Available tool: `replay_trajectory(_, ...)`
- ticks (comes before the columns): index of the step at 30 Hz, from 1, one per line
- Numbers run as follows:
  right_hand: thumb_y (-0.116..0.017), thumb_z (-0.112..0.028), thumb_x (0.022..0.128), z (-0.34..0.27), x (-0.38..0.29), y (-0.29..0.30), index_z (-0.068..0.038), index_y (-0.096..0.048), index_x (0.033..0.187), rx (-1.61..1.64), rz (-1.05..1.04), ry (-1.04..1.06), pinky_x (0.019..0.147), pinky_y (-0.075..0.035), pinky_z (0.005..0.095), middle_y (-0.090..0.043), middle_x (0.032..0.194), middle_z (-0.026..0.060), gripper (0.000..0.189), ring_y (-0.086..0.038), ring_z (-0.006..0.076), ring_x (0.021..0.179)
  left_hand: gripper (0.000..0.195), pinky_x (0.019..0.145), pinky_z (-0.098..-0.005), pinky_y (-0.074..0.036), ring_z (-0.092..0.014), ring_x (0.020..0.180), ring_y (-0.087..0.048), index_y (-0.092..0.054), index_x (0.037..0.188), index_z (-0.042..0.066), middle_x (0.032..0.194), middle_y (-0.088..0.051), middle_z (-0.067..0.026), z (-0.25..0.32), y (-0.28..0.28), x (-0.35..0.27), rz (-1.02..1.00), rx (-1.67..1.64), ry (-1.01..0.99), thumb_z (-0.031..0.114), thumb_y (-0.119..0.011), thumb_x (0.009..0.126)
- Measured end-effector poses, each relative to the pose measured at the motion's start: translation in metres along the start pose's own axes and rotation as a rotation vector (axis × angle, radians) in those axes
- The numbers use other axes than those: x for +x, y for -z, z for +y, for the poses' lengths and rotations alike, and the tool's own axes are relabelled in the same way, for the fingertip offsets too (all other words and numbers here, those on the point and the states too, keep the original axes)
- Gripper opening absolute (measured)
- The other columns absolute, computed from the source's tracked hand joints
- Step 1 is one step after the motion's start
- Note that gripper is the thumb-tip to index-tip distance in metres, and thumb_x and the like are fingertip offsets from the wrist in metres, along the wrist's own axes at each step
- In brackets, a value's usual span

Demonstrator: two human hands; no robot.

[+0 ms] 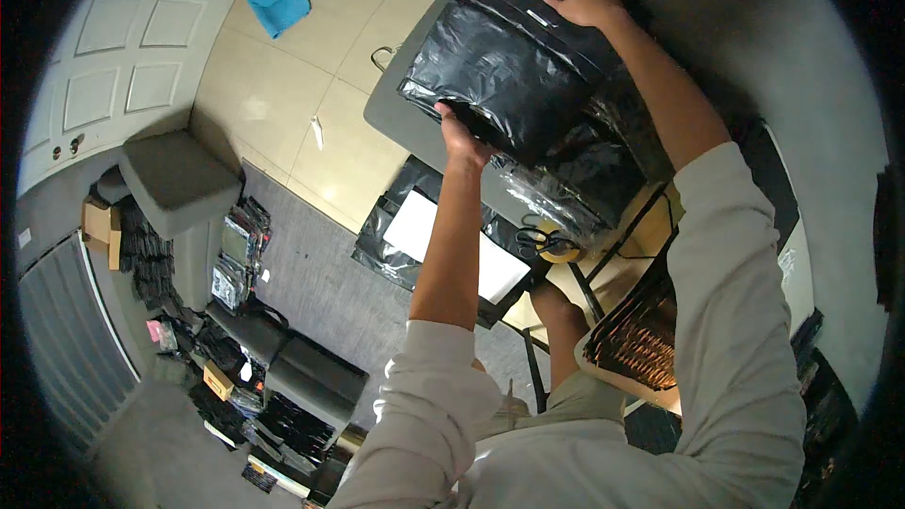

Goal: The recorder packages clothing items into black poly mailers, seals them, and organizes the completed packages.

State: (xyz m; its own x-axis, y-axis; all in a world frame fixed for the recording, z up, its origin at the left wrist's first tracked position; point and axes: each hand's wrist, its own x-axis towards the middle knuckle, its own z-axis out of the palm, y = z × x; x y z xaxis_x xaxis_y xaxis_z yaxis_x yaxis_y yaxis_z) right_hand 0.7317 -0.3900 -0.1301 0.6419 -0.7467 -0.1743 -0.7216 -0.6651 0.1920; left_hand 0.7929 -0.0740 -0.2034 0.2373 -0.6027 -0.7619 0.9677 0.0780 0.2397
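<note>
A large black plastic parcel [505,63], wrinkled and glossy, lies across the far part of a grey tabletop [392,102]. My left hand [463,138] grips its near left edge, thumb on top and fingers hidden beneath. Spread fingers of my right hand [587,0] rest on the parcel's upper right part. More black plastic [594,170] and crumpled clear film [544,198] bunch up at its near side. Close by are black-handled scissors [537,242] over a yellow tape roll [563,252]. White sheets [503,270] lie on black plastic beneath my left forearm.
A wicker basket [636,350] with a pale rim stands by my right side. Grey sofa seats [311,382] and stacked dark packets [145,254] line the left. A blue cloth [277,0] lies on the tiled floor [346,42], near a white door [127,49].
</note>
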Motion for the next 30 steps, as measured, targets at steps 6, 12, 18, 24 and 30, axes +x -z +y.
replay_trajectory(6, -0.034, -0.068, 0.096, -0.047, -0.028, 0.054, -0.021, -0.011, 0.16, 0.323, -0.052, 0.011, 0.118, -0.005, 0.0652, -0.003, 0.165, 0.019, 0.082, -0.003, 0.0429, 0.15, 0.094, 0.11, -0.0723, -0.011, -0.044, 0.149, -0.014, -0.012, 0.159, 0.014, 0.164, -0.015, -0.0146, 0.004, 0.001, -0.007, 0.057, 0.089, -0.016, 0.079, -0.014, 0.092)
replay_trajectory(12, -0.031, -0.073, 0.093, -0.086, -0.009, 0.039, -0.023, -0.009, 0.16, 0.402, -0.178, 0.098, 0.118, -0.002, 0.0644, 0.0, 0.164, 0.021, 0.086, 0.0, 0.0437, 0.15, 0.087, 0.112, -0.0716, -0.007, -0.043, 0.15, -0.01, -0.008, 0.159, 0.011, 0.165, -0.01, -0.0149, 0.042, 0.004, -0.04, 0.115, 0.088, -0.025, 0.071, -0.011, 0.097)
replay_trajectory(18, -0.04, -0.067, 0.095, -0.015, 0.023, -0.04, -0.021, -0.018, 0.159, 0.345, 0.418, 0.1, 0.118, -0.002, 0.0636, -0.005, 0.164, 0.0193, 0.082, -0.003, 0.045, 0.149, 0.095, 0.108, -0.0767, -0.006, -0.043, 0.149, -0.015, -0.013, 0.159, 0.013, 0.164, -0.017, -0.0131, 0.025, 0.012, -0.011, 0.073, 0.049, 0.014, 0.079, -0.024, 0.091)
replay_trajectory(24, -0.043, -0.064, 0.095, -0.021, -0.056, -0.013, -0.032, -0.032, 0.153, 0.132, 0.294, -0.036, 0.111, -0.019, 0.0724, -0.022, 0.161, 0.0162, 0.067, -0.022, 0.0485, 0.144, 0.096, 0.108, -0.0764, -0.006, -0.042, 0.149, -0.016, -0.018, 0.157, 0.012, 0.163, -0.018, -0.0126, 0.009, 0.015, -0.006, 0.062, -0.019, -0.022, 0.079, -0.03, 0.091)
replay_trajectory(30, -0.053, -0.052, 0.096, -0.003, -0.074, -0.011, -0.019, -0.043, 0.147, 0.412, 0.655, -0.063, 0.113, -0.026, 0.0603, -0.038, 0.152, 0.0188, 0.061, -0.034, 0.0443, 0.138, 0.095, 0.108, -0.0772, -0.006, -0.042, 0.148, -0.014, -0.019, 0.157, 0.013, 0.163, -0.019, -0.0136, -0.005, 0.0, -0.035, 0.132, 0.03, -0.088, 0.08, -0.029, 0.09)
